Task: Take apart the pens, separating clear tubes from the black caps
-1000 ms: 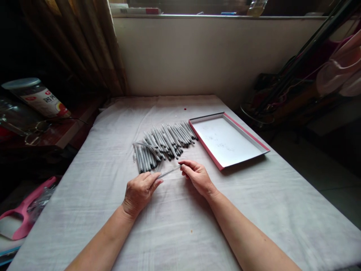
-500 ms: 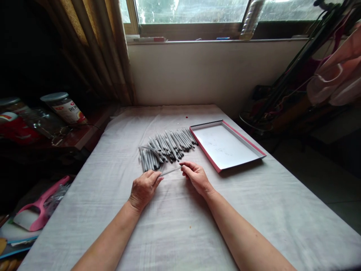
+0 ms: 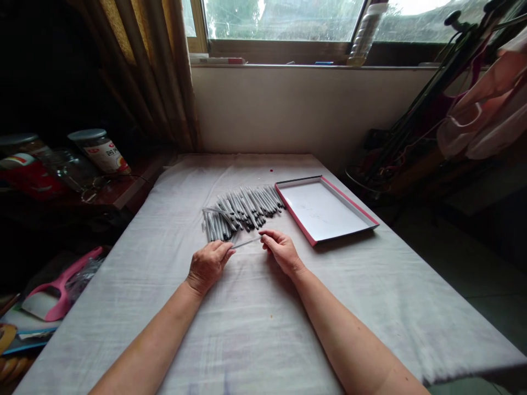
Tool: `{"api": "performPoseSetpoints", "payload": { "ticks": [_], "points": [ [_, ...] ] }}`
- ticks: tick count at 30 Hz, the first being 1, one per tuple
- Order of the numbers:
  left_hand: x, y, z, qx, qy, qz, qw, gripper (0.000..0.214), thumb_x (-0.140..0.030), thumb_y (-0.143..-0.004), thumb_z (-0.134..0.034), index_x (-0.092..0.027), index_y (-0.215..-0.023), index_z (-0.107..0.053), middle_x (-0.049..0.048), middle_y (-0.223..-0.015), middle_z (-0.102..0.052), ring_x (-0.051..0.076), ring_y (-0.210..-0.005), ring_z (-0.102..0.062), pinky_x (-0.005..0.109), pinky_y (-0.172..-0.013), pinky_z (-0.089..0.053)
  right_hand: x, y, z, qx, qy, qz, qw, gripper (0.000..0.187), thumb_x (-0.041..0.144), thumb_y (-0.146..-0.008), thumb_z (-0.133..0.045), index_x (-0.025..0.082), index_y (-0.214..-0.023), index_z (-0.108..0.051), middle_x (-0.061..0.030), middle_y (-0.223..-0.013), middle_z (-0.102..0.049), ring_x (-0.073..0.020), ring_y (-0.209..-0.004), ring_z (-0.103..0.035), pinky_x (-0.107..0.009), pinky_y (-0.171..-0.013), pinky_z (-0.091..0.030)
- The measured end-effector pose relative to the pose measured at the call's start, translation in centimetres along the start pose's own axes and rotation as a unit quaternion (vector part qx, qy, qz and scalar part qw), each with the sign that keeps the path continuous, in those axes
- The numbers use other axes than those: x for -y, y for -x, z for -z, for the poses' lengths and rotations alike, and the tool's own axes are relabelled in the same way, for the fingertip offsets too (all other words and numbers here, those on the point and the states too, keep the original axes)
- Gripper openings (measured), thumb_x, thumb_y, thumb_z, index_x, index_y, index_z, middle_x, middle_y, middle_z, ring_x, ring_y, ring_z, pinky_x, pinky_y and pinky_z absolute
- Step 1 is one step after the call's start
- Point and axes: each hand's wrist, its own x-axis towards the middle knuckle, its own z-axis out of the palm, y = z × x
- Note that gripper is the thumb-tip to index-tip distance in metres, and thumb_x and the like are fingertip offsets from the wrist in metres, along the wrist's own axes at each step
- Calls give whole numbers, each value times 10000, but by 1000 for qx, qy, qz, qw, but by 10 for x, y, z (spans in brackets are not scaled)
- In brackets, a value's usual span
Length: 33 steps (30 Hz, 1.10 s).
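Observation:
A thin, clear-barrelled pen [image 3: 247, 242] stretches between my two hands just above the cloth. My left hand [image 3: 208, 265] is closed on its left end. The fingertips of my right hand [image 3: 282, 250] pinch its right end, and they partly hide that tip. Just beyond my hands lies a loose pile of similar pens [image 3: 242, 207], most with their black ends toward me. Right of the pile, a shallow box lid [image 3: 325, 211] with a white inside and pink-red sides rests on the table.
A pale cloth covers the table [image 3: 173, 340]. On a dark side surface to the left stand a labelled jar [image 3: 101, 152] and a glass jar. Lower left is a pink-handled item [image 3: 61, 288]. A bottle [image 3: 366, 35] stands on the windowsill.
The camera view has shifted slightly, so the table things appear a little higher and further left. Both hands keep hold of the pen in nearly the same pose.

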Motion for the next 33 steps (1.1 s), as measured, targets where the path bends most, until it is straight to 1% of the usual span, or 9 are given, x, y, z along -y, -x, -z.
{"api": "performPoseSetpoints", "payload": {
  "ticks": [3,11,18,21,24,26,27,30,33],
  "points": [
    [0,4,0,14,20,-2,1000,312,-430,-985,-447,-209,-1124,-618,34,-873,-714,154,-775,-673,230,-663,-492,1,2,0,0,3,9,1000,343,431,-632,-731,170,-853,-753,-6,-650,-647,-108,-553,-547,-212,-465,-384],
    [-4,7,16,46,36,52,997,323,-400,-994,-408,-214,-941,-667,38,-874,-692,155,-776,-669,229,-646,-488,1,7,-1,13,38,27,999,295,399,-634,-719,188,-833,-775,-23,-695,-694,-127,-586,-564,-227,-485,-408],
    [12,18,20,44,131,95,986,376,-438,-992,-402,-200,-966,-693,36,-830,-706,153,-727,-684,237,-661,-516,-10,8,1,-3,104,77,992,254,357,-734,-642,206,-919,-730,-35,-807,-714,-158,-680,-606,-284,-637,-487],
    [19,21,21,46,174,106,978,359,-441,-984,-425,-204,-977,-693,41,-857,-720,152,-754,-693,232,-684,-526,-12,14,-5,-7,237,121,964,142,309,-787,-617,219,-856,-704,-32,-767,-696,-174,-690,-605,-300,-672,-479],
    [20,22,23,51,198,112,973,348,-440,-980,-436,-208,-981,-695,38,-856,-726,151,-759,-698,230,-685,-531,-11,18,-11,13,383,178,906,90,222,-804,-612,239,-786,-698,-41,-784,-699,-200,-759,-612,-321,-739,-470],
    [20,21,23,55,202,114,971,344,-441,-977,-441,-211,-982,-697,35,-857,-728,152,-758,-700,230,-683,-535,-10,19,-13,23,430,200,880,108,196,-813,-608,245,-802,-703,-54,-829,-711,-219,-826,-620,-336,-779,-470],
    [20,21,24,56,201,115,971,341,-440,-977,-443,-213,-984,-697,36,-864,-730,154,-762,-703,230,-685,-537,-9,19,-13,25,437,204,876,113,197,-821,-603,242,-817,-707,-61,-847,-715,-225,-843,-624,-342,-788,-474],
    [19,22,24,62,199,110,972,323,-426,-976,-452,-219,-1000,-699,35,-890,-735,157,-784,-709,229,-695,-542,-7,18,-11,24,403,199,893,134,225,-842,-586,230,-864,-718,-76,-875,-723,-227,-853,-641,-353,-806,-490],
    [19,22,24,69,198,107,972,311,-419,-974,-458,-230,-1006,-702,29,-895,-736,156,-786,-710,226,-699,-544,-5,18,-7,14,310,173,935,188,279,-869,-564,233,-943,-730,-77,-915,-732,-208,-840,-661,-327,-764,-510]
  ]
}}
